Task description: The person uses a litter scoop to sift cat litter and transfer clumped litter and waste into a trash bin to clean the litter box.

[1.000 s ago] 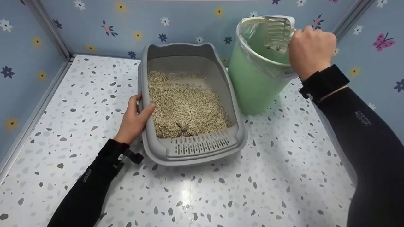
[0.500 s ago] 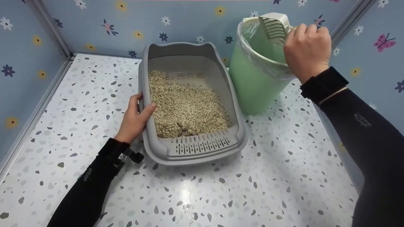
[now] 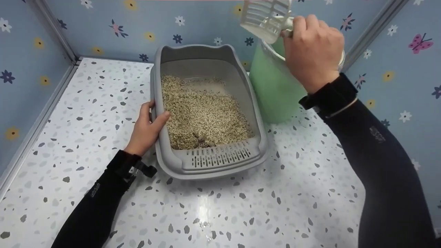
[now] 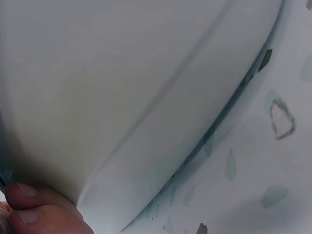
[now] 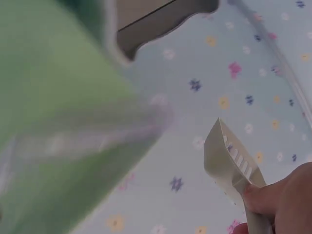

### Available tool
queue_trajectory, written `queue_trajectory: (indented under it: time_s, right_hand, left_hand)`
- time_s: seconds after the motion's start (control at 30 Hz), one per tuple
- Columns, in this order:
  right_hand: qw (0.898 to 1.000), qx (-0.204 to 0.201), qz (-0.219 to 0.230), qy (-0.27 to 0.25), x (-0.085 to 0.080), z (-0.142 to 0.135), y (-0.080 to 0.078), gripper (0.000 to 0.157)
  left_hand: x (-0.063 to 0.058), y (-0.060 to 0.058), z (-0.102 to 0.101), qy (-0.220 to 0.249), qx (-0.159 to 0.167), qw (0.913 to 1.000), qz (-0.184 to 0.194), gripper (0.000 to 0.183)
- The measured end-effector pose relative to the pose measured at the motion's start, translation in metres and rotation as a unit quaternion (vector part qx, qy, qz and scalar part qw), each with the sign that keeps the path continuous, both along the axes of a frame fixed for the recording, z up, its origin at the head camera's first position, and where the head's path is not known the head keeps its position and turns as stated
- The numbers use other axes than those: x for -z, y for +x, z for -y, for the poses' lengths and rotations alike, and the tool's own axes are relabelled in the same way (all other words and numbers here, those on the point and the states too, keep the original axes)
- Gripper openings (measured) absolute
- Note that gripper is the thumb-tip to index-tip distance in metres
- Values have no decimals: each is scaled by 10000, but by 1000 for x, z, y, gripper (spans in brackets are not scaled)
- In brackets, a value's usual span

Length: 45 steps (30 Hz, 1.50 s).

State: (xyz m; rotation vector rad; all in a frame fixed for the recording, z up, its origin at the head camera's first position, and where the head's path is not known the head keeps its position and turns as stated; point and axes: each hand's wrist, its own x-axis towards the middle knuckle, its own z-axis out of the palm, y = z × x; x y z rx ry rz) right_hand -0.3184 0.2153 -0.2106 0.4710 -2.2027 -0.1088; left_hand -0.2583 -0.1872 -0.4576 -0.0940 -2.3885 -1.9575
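Note:
A grey litter box [image 3: 210, 174] holds tan pellet litter [image 3: 206, 117], with a darker clump near its slotted front step. My left hand [image 3: 146, 129] grips the box's left rim, thumb over the top edge; in the left wrist view its fingertips [image 4: 44, 209] show beside the box's outer wall. With my right hand [image 3: 313, 55] I hold a pale slotted litter scoop [image 3: 265, 19] by its handle, raised in front of the back wall. In the right wrist view the scoop [image 5: 234, 161] appears with thumb and fingers around the handle.
Right of the box stands a green bin [image 3: 275, 89] with a clear liner, partly hidden behind my right hand. A flowered blue wall [image 3: 113, 17] rises close behind, with side walls left and right. Speckled white floor [image 3: 193, 213] lies in front.
My right hand has lifted the scoop from over the bin's mouth and moved it up and left. My left hand stays on the rim, and the box has not moved.

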Motion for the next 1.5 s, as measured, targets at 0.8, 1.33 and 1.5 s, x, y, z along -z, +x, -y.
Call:
queue_trajectory:
  time_s: [0.8,1.33,1.5]
  right_hand:
    - [9252,-172,3130,2140,75,67,-7,37]
    - [8383,380,2886,4609,72,96,14,41]
    - [8180,681,2770,4995,78,108,18,39]
  left_hand:
    - [1,0,-1,0,-3,10000,-21,89]
    - [3,0,0,38,-45,10000,18,87]
    - [0,0,1,-9,13,10000,-8,87]
